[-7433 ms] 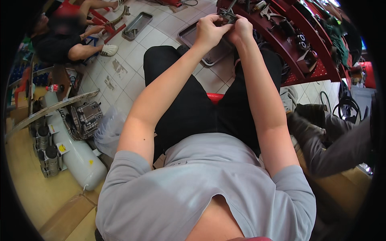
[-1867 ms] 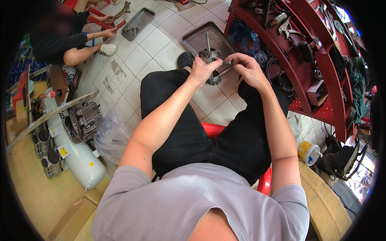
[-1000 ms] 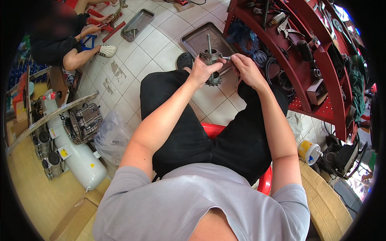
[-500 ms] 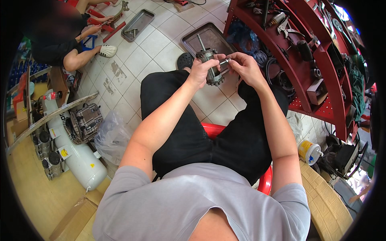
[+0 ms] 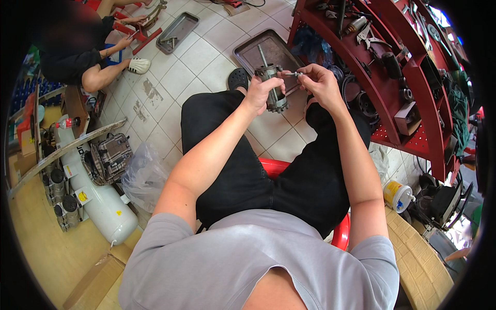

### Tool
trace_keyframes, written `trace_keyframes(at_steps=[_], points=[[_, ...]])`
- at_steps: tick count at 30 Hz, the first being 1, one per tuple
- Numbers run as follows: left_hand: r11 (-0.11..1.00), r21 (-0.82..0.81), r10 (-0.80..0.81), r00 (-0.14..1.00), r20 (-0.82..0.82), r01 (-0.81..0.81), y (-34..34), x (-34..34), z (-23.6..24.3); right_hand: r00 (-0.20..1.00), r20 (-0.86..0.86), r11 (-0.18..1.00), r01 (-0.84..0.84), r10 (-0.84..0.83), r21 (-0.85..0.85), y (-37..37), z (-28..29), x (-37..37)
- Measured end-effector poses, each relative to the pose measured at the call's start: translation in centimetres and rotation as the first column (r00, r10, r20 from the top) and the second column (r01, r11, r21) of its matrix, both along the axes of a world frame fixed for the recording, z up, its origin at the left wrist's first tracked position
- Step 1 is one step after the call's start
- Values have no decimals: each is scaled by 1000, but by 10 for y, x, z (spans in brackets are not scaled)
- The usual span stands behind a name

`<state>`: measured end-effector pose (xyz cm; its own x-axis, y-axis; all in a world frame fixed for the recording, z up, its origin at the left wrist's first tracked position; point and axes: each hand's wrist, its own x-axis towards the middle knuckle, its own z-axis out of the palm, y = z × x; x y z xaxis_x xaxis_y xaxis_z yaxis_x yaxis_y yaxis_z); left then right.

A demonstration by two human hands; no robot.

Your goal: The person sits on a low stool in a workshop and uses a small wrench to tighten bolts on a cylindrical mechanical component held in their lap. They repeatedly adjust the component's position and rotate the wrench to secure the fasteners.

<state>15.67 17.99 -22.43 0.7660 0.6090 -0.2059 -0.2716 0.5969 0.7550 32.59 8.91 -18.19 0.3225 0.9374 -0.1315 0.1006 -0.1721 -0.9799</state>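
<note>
My left hand (image 5: 259, 96) is wrapped around a grey metal cylinder-shaped machine part (image 5: 277, 103), held over the floor between my knees. A thin rod (image 5: 261, 53) rises from its upper end, tilted slightly. Just to the right, my right hand (image 5: 321, 86) pinches a small, slim metal piece like a bolt or pin (image 5: 292, 74). That piece points left toward the machine part's upper side; whether its tip touches the part I cannot tell. My fingers hide some of both things.
Beyond my hands a metal tray (image 5: 251, 47) lies on the tiled floor, with a smaller tray (image 5: 187, 26) farther left. A red tool shelf (image 5: 385, 98) curves along the right. Another person sits at upper left. A white tank (image 5: 98, 201) lies at left.
My right hand has shifted slightly up and right, and more of the small metal piece shows. The machine part has moved slightly down and right in my left hand.
</note>
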Motion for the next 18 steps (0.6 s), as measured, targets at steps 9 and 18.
trace_keyframes(at_steps=[9, 18], points=[[989, -140, -47, 996, 75, 57, 3, -5, 3, 1000, -21, 1000, 13, -14, -17, 2, 8, -4], [977, -212, -11, 996, 84, 29, 1, -3, 6, 997, 45, 998, 63, -64, 25, 4, -5, -3]])
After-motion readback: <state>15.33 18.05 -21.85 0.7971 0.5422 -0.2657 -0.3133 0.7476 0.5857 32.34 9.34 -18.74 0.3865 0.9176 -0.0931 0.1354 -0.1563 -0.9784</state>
